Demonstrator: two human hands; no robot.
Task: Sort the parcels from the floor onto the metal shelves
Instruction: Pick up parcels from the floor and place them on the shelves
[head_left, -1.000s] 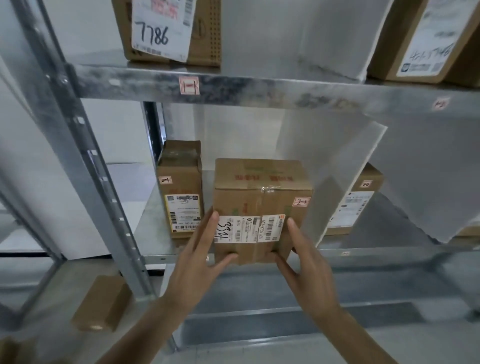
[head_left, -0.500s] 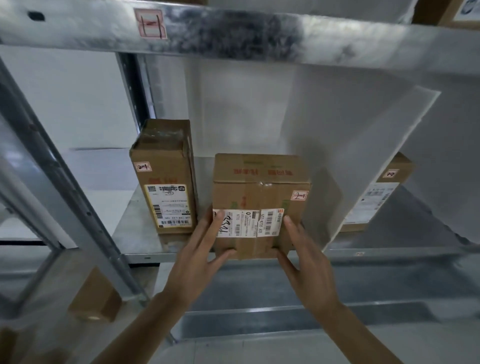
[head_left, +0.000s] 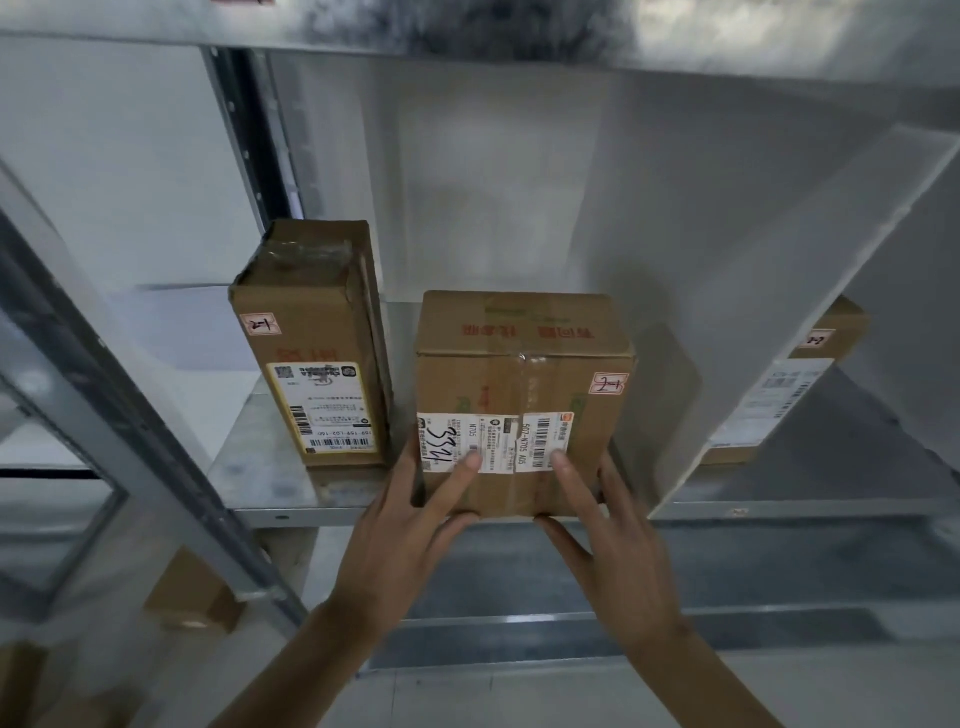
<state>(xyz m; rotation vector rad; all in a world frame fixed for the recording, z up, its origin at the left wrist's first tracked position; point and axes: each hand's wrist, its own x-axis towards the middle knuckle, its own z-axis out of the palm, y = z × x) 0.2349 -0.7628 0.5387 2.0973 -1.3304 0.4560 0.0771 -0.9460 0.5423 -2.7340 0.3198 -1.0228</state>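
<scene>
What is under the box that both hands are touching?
The box rests on the metal shelf, its front edge at the lip. The shelf beneath it is covered, so anything there is unseen.

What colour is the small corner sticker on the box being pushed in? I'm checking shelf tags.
Pale pink with a red border, on the box; head view.

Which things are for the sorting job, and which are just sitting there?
Job: square brown cardboard parcel; left hand; right hand; grey metal shelf.

Just there: tall narrow brown cardboard box; white divider board; small brown box on floor.
</scene>
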